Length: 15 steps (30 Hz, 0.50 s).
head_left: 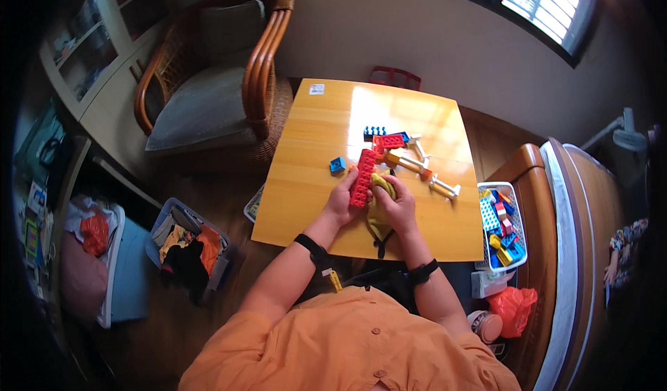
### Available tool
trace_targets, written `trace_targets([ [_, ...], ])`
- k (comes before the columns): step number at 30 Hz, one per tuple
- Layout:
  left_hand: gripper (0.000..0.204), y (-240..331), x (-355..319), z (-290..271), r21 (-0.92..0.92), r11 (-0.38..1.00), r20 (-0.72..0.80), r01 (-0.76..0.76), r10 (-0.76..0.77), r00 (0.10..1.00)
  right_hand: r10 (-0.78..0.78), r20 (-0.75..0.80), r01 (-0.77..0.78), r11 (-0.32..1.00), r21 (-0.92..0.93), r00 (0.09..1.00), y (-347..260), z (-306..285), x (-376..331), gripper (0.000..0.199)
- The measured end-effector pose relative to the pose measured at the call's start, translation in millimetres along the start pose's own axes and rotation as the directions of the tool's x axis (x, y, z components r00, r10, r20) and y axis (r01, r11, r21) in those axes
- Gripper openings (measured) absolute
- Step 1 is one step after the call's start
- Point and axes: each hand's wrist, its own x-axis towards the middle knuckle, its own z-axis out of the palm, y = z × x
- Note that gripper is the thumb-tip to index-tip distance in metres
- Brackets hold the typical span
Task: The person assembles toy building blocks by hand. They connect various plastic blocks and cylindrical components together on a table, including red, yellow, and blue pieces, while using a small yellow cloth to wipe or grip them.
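Note:
Over the near half of the wooden table (299, 189), my left hand (339, 202) grips a long red toy brick (365, 172) with studs along its face. Close beside it, my right hand (399, 209) is closed round a yellow cloth (377, 218), which hangs down toward the near edge and has a dark end. The cloth is against or very near the brick; contact is hard to tell. A small blue brick (338, 164) lies left of the red one. Beyond my hands sit a dark blue brick (374, 133), another red brick (392, 141) and a white-and-yellow post-like piece (445, 187).
A white basket (524, 255) of mixed toy bricks stands right of the table, beside a wooden-armed seat (531, 172). A rattan armchair (201, 113) is at the far left. A clothes bin (226, 269) stands on the floor; another person's hand (611, 269) shows at the right.

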Motion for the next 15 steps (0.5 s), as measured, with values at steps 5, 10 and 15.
trace_targets([
  [5, 0.042, 1.3, 0.9, 8.6, 0.009, 1.0, 0.061, -0.005, 0.004, 0.998, -0.019, -0.006, 0.019, 1.0, -0.022, 1.0, -2.5, -5.0, 3.7, 0.029],
  [10, 0.042, -0.8, -2.6, 6.9, 0.008, 1.0, 0.04, 0.001, -0.002, 0.999, -0.039, 0.0, 0.039, 0.998, -0.049, 0.999, -4.4, -6.1, 2.9, 0.029],
  [15, 0.043, -1.3, -3.8, 3.1, 0.005, 1.0, 0.028, 0.009, -0.009, 1.0, -0.007, 0.007, 0.007, 1.0, 0.001, 1.0, 2.8, -4.6, 2.3, 0.029],
])
